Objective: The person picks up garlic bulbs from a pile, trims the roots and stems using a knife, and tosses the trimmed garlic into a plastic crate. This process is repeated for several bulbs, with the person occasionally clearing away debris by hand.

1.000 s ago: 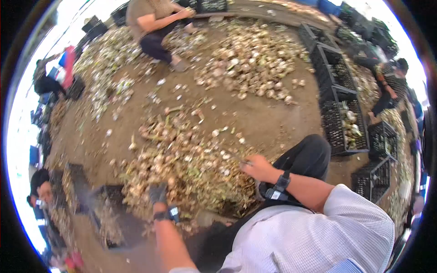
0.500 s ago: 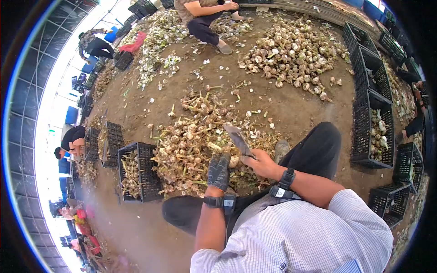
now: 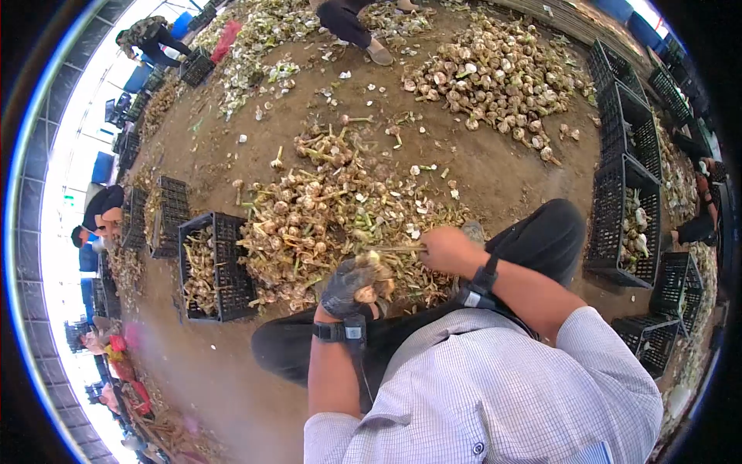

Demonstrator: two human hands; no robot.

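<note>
My left hand [image 3: 342, 291], in a dark grey glove, is closed around a garlic bulb [image 3: 376, 284] above my lap. Bare, my right hand [image 3: 451, 252] grips a knife [image 3: 399, 249], whose blade points left and is seen nearly edge-on. The blade lies at the top of the held garlic, by its stem; blur hides whether it touches. Just beyond both hands spreads a heap of garlic with stems [image 3: 297, 232], with cut stalks and peelings on its right side.
To the left stands a black crate [image 3: 232, 267] holding garlic. A larger heap of trimmed bulbs [image 3: 502, 77] lies ahead on the right. Black crates [image 3: 618, 263] line the right side. A person's legs [image 3: 352, 27] show at the top, and other people work on the left.
The knife has swung from pointing up and away to lying nearly level, pointing left. My left hand has drawn back toward me and turned, now with a garlic bulb showing in its grip.
</note>
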